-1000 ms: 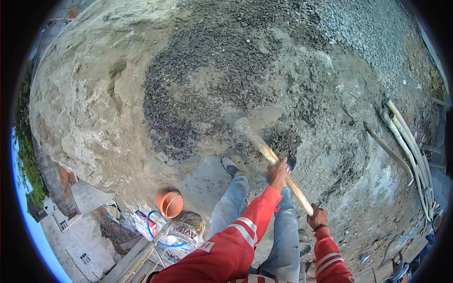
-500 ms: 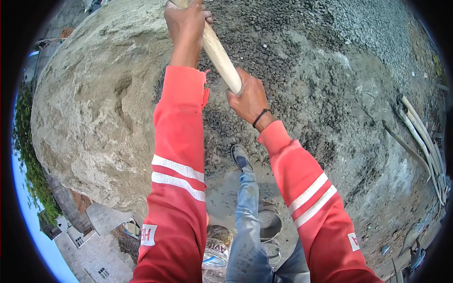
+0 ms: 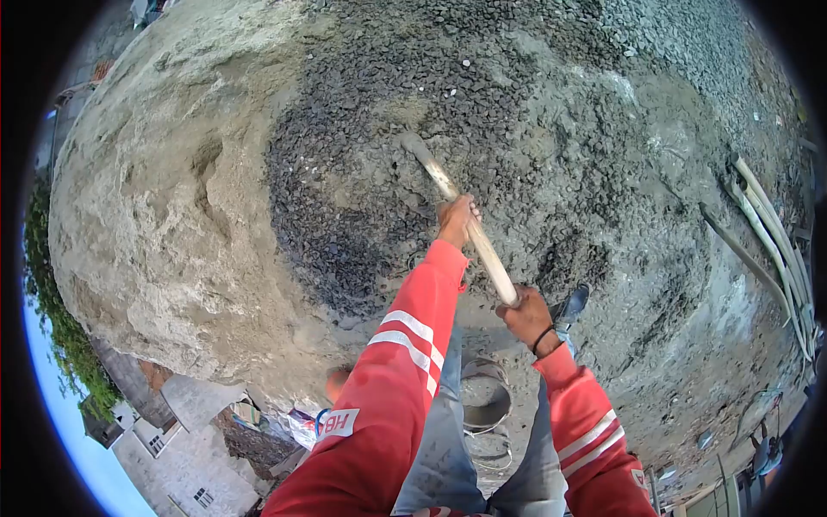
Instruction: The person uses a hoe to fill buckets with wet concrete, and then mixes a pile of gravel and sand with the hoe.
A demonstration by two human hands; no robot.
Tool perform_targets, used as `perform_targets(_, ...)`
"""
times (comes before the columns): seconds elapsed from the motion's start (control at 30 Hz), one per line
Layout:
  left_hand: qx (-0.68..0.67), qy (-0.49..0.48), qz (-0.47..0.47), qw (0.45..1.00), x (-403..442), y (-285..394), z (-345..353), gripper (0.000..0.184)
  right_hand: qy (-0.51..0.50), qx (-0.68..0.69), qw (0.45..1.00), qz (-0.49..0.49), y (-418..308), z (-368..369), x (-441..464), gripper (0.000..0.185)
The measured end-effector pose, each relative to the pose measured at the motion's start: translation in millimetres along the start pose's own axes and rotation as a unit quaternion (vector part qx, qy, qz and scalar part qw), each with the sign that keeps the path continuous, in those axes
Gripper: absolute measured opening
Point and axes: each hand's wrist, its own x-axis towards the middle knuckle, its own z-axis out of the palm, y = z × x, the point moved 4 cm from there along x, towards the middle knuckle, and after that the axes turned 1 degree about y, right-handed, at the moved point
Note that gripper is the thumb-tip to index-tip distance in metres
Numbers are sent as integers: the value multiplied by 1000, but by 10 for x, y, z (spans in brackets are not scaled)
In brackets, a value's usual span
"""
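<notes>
My left hand (image 3: 457, 221) is wrapped round the middle of a pale wooden tool handle (image 3: 491, 258). Lower down, close to the butt end, my right hand (image 3: 525, 317) grips the same handle; a black band circles that wrist. The handle slants up and left to a grey, mud-coated end (image 3: 412, 140) at the wet gravel mix (image 3: 345, 189). The tool's head is hidden there, so its kind does not show. Between my legs stands a mud-smeared bucket (image 3: 485, 403).
A large sand heap (image 3: 164, 207) rises on the left. Grey gravel (image 3: 680, 43) spreads at the upper right. Several long poles (image 3: 775, 250) lie at the right edge. Crumpled plastic (image 3: 297, 426) sits at the lower left, beyond my left sleeve.
Both hands have come down and toward my body with the handle, shifting right. The handle's far end now shows at the gravel mix. My right foot now shows beside my right hand.
</notes>
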Motion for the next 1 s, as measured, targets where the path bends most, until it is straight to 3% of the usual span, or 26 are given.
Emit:
perform_targets(0.07,3,8,-18,1000,-242,-145,189,13,51,-53,994,-81,170,-305,-507,31)
perform_targets(0.13,-3,13,-41,999,-664,-559,357,18,44,-109,993,-9,426,-660,-1082,23)
perform_targets(0.2,-22,-18,-58,998,-1217,-1209,511,20,67,-134,989,-1,1002,-842,-1587,22)
perform_targets(0.3,-71,-15,-143,987,-2069,-1460,743,19,110,-229,967,10,1646,-1041,-2083,20)
perform_targets(0.33,-72,-34,-121,989,-2227,-1354,796,19,129,-253,959,14,1748,-1053,-2125,19)
perform_targets(0.4,-60,-73,-47,994,-2387,-991,889,20,164,-263,950,-14,1747,-985,-1985,16)
perform_targets(0.53,-28,-160,214,963,-2229,894,1158,19,232,-136,950,-157,499,-671,-668,18)
perform_targets(0.6,44,-106,384,916,-2013,1762,1265,34,221,-100,944,-225,-277,-502,96,26)
perform_targets(0.67,121,-31,435,892,-1614,2222,1330,39,216,-94,937,-258,-912,-368,750,33)
perform_targets(0.7,171,-1,462,870,-1272,2329,1331,40,189,-79,951,-231,-1068,-339,1050,38)
perform_targets(0.8,267,49,450,851,-308,2158,1316,36,168,-108,957,-209,-1007,-299,1440,44)
perform_targets(0.83,282,78,392,873,21,1840,1241,30,127,-104,977,-138,-727,-205,1484,46)
perform_targets(0.87,383,106,374,838,634,1427,1062,24,85,-100,989,-65,-494,-157,1439,48)
perform_targets(0.93,351,131,299,878,1045,481,694,21,110,-200,973,27,-179,-300,908,46)
perform_targets(1.0,277,92,133,947,326,57,631,22,74,-266,961,26,99,-392,593,46)
